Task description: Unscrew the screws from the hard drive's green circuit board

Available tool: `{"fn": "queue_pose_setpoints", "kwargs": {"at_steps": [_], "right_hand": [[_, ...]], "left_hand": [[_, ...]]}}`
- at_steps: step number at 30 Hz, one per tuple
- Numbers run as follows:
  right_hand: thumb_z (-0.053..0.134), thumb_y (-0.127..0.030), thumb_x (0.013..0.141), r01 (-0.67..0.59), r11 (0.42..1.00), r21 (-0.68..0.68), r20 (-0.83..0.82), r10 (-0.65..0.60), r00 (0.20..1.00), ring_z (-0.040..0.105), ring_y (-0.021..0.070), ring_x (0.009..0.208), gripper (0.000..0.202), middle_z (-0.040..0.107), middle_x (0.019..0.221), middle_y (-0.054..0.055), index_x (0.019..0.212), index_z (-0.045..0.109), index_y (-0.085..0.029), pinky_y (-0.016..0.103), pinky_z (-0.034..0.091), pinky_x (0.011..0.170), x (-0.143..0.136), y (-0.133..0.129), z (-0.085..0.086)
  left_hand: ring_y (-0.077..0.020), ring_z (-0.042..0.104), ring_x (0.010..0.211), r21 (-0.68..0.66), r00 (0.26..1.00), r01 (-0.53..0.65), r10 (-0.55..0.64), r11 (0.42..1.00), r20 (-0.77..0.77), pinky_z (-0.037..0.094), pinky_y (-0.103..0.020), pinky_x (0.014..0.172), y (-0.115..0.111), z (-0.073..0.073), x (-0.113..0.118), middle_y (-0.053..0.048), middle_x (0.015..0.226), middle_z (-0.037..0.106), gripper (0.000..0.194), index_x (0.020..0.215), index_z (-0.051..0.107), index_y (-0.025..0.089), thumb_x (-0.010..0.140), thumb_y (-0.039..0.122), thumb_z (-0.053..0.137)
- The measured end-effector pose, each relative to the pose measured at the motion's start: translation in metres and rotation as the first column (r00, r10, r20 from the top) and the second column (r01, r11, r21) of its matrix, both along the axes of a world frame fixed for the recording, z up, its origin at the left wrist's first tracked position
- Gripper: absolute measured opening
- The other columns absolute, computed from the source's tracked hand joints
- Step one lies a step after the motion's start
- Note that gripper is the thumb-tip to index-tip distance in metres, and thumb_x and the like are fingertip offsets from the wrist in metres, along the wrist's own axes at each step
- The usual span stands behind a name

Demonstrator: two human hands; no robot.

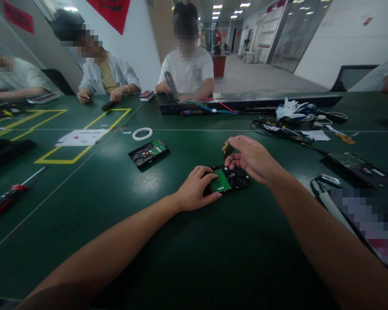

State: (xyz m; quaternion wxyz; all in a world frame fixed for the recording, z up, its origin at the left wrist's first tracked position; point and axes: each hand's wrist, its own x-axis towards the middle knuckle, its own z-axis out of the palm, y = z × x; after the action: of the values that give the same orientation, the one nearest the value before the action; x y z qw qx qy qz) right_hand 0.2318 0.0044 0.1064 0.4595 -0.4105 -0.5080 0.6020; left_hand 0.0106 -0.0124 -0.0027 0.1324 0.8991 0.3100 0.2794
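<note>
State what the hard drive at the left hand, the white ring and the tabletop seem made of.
Hard drive: probably metal, satin black with dull glints; its flat green circuit board looks like laminate.
White ring: perhaps plastic or rolled tape, smooth and pale; too small to settle.
Tabletop: possibly rubber or vinyl, green and semi-gloss, judging by its soft glare.

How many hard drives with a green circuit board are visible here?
3: one drive under the left hand, a second drive near the white ring, and a third drive at the right side. Others may be hidden.
</note>
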Motion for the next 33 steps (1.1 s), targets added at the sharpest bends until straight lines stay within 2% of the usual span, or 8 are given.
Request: {"fn": "queue_pose_setpoints", "kwargs": {"at_steps": [5, 14, 23, 28, 33], "right_hand": [[0.067, -0.042, 0.100, 0.042, 0.997, 0.070, 0.103, -0.049, 0.993, 0.058, 0.0096, 0.057, 0.023, 0.068, 0.087, 0.004, 0.097, 0.058, -0.021, 0.023, 0.040, 0.046, 0.0020, 0.0016, -0.0024], [0.064, -0.033, 0.096, -0.004, 0.997, 0.081, 0.135, -0.007, 0.991, 0.060, 0.0111, 0.061, 0.013, 0.077, 0.101, 0.008, 0.094, 0.065, -0.020, 0.025, 0.042, 0.050, 0.0012, -0.0026, 0.0038], [0.058, -0.032, 0.096, 0.026, 0.991, 0.132, 0.201, -0.053, 0.978, 0.051, 0.0101, 0.060, 0.021, 0.076, 0.102, 0.009, 0.093, 0.073, -0.018, 0.025, 0.035, 0.048, 0.0037, 0.0030, -0.0010], [0.063, -0.035, 0.098, 0.027, 0.996, 0.088, 0.121, -0.038, 0.992, 0.057, 0.0108, 0.063, 0.017, 0.074, 0.098, 0.008, 0.094, 0.067, -0.019, 0.025, 0.044, 0.053, 0.0005, -0.0018, 0.0022], [0.072, -0.040, 0.095, 0.014, 0.999, 0.048, 0.053, -0.016, 0.998, 0.066, 0.0128, 0.067, 0.022, 0.071, 0.093, 0.004, 0.096, 0.060, -0.022, 0.027, 0.052, 0.059, 0.0004, -0.0029, 0.0011]], "left_hand": [[-0.0343, 0.053, 0.129, -0.008, 1.000, -0.002, 0.002, 1.000, 0.002, 0.052, -0.056, 0.108, -0.0009, 0.0021, 0.0002, -0.017, 0.135, 0.057, 0.055, 0.139, 0.059, 0.020, 0.095, 0.049, 0.073], [-0.0344, 0.053, 0.131, -0.005, 1.000, -0.005, 0.005, 1.000, -0.007, 0.051, -0.056, 0.110, 0.0001, -0.0003, -0.0007, -0.017, 0.137, 0.057, 0.058, 0.142, 0.057, 0.020, 0.095, 0.050, 0.073], [-0.0362, 0.049, 0.136, -0.011, 0.999, 0.004, -0.005, 1.000, -0.044, 0.049, -0.059, 0.113, 0.0003, 0.0017, -0.0021, -0.017, 0.144, 0.055, 0.064, 0.149, 0.056, 0.021, 0.095, 0.053, 0.071], [-0.0363, 0.050, 0.135, -0.008, 0.999, 0.014, -0.014, 1.000, -0.029, 0.049, -0.060, 0.113, 0.0010, 0.0002, -0.0016, -0.017, 0.143, 0.055, 0.064, 0.149, 0.056, 0.022, 0.095, 0.052, 0.071], [-0.0358, 0.050, 0.135, -0.008, 0.999, 0.013, -0.014, 1.000, -0.029, 0.049, -0.061, 0.112, 0.0012, 0.0000, -0.0020, -0.016, 0.143, 0.055, 0.063, 0.150, 0.056, 0.024, 0.095, 0.052, 0.071]]}}
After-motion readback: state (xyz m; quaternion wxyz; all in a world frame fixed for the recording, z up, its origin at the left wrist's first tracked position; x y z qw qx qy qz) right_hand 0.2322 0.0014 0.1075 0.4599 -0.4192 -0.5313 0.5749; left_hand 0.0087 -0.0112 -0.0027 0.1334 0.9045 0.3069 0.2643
